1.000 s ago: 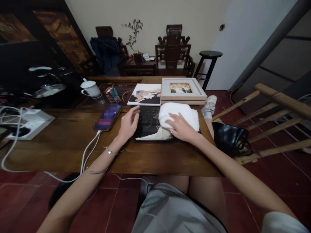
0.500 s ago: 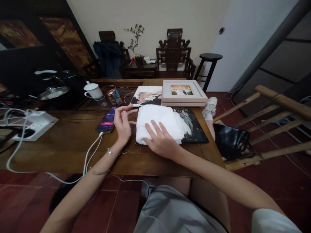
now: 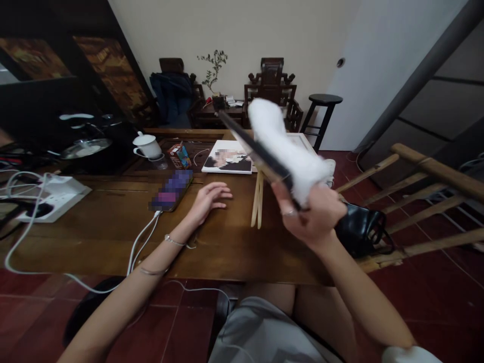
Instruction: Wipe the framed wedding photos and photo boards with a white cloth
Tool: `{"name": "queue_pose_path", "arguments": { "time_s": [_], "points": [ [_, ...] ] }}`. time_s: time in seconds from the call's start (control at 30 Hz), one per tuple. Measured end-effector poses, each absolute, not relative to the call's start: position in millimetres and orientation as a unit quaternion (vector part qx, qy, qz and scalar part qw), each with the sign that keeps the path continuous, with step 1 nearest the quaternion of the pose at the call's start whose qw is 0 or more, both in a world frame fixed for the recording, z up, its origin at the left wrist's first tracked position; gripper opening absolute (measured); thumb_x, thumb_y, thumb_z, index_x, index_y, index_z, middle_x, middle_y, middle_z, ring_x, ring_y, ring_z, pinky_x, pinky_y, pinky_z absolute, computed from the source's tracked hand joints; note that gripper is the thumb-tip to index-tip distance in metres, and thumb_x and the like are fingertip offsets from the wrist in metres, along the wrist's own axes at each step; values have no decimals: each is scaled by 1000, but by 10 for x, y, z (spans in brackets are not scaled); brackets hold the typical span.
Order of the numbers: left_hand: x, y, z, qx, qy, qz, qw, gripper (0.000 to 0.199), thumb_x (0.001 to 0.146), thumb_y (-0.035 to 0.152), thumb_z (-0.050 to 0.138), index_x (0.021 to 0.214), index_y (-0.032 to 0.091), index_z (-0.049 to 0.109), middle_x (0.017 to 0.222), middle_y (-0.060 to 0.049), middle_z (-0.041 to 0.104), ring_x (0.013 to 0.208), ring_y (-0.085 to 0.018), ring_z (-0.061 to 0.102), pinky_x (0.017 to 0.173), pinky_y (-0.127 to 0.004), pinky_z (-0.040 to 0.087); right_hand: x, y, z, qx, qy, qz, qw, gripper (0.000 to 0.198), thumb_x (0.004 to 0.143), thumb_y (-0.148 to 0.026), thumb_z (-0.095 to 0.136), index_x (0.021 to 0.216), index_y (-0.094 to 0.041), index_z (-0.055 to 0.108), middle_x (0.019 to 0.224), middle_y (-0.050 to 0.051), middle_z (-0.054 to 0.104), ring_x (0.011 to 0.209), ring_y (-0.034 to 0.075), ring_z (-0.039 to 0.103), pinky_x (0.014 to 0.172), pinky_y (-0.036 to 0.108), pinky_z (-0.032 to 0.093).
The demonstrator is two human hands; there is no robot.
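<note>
My right hand (image 3: 313,214) grips the near edge of a dark photo panel (image 3: 260,151), raised off the table and tilted steeply. A white towel (image 3: 280,138) lies against the panel's right side, bunched in the same hand and blurred by motion. With fingers apart and nothing in them, my left hand (image 3: 209,201) hovers at or just over the wooden table (image 3: 223,252); contact cannot be made out. Two slim wooden sticks (image 3: 258,201) rest on the table below the panel, their far ends hidden. Behind them lies a white-edged photo print (image 3: 229,157).
A framed picture (image 3: 302,141) is mostly hidden behind the towel. On the left are a phone (image 3: 172,190) on a white cable, a power strip (image 3: 56,199), a lidded white cup (image 3: 147,146), a drink carton (image 3: 179,156) and a pot (image 3: 86,148). A black bag (image 3: 361,227) rests on a wooden chair.
My right hand has lifted the photo panel and towel off the table and tipped them up, uncovering the wooden sticks. My left hand has moved right, away from the phone.
</note>
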State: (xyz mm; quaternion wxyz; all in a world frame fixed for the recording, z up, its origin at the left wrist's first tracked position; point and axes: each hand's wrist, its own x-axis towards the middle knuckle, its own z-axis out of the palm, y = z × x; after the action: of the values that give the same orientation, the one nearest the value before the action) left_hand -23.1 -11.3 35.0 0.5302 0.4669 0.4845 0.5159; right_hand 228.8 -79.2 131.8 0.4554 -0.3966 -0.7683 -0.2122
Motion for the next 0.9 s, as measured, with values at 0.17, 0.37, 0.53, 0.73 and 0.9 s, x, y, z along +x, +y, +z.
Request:
{"name": "queue_pose_path", "arguments": {
  "time_s": [0.17,0.37,0.53,0.73,0.9],
  "points": [
    [-193,-254,456,453,384,266,759,33,88,39,72,109,13,72,120,-22,72,106,-32,73,83,-36,60,2300,-713,1431,-484,-505,-224,678,36,92,-51,60,102,-17,66,85,8,66,91,31,71,81,50,61],
    [-162,-263,388,456,341,308,762,33,84,31,79,111,14,70,121,-18,72,110,-28,71,97,-39,57,2169,-616,1158,-458,-434,-107,769,50,99,-33,47,146,-19,39,123,15,61,117,32,65,97,58,56],
    [-136,-199,344,404,412,457,677,26,88,25,73,111,15,67,115,-14,74,105,-25,72,93,-34,59,2040,-711,823,-467,-388,58,792,65,98,-30,44,156,-25,16,147,17,48,133,34,54,102,63,52],
    [-195,-176,415,390,480,523,587,35,89,37,71,113,14,63,103,-12,76,90,-26,75,77,-34,63,2429,-850,559,-484,-303,139,809,48,92,-34,54,137,-19,49,134,15,62,121,32,64,101,55,55],
    [-217,-162,404,374,510,506,587,31,86,32,74,109,13,64,92,-9,77,77,-22,74,66,-29,60,2954,-946,549,-480,-258,8,838,56,76,-30,77,127,-23,56,134,12,64,122,30,63,103,48,54]
  ]
}}
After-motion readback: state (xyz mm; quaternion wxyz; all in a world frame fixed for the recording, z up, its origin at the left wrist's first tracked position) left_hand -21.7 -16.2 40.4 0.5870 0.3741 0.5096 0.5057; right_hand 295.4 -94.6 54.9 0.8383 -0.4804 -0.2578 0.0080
